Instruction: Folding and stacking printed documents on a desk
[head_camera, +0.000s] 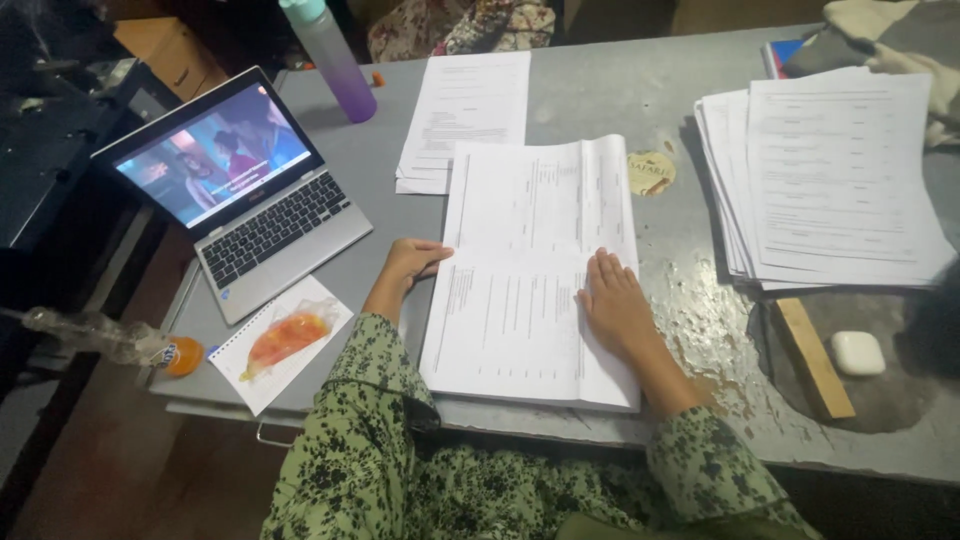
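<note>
1. Green patterned sleeves (380, 440) are being shown nearest the camera, at the table's (620, 95) front edge.
2. The right hand (615, 305) is being laid flat, fingers together, on the printed paper stack (535, 265); nothing is being pinched.
3. The stack's left edge is being touched by the left hand (410, 262), fingers loosely curled.
4. A white case (857, 352) and a wooden strip (815, 357) are being seen to the right.
5. Farther off, a laptop (240, 190), more papers (830, 180) and a purple bottle (335, 60) are being seen.
</note>
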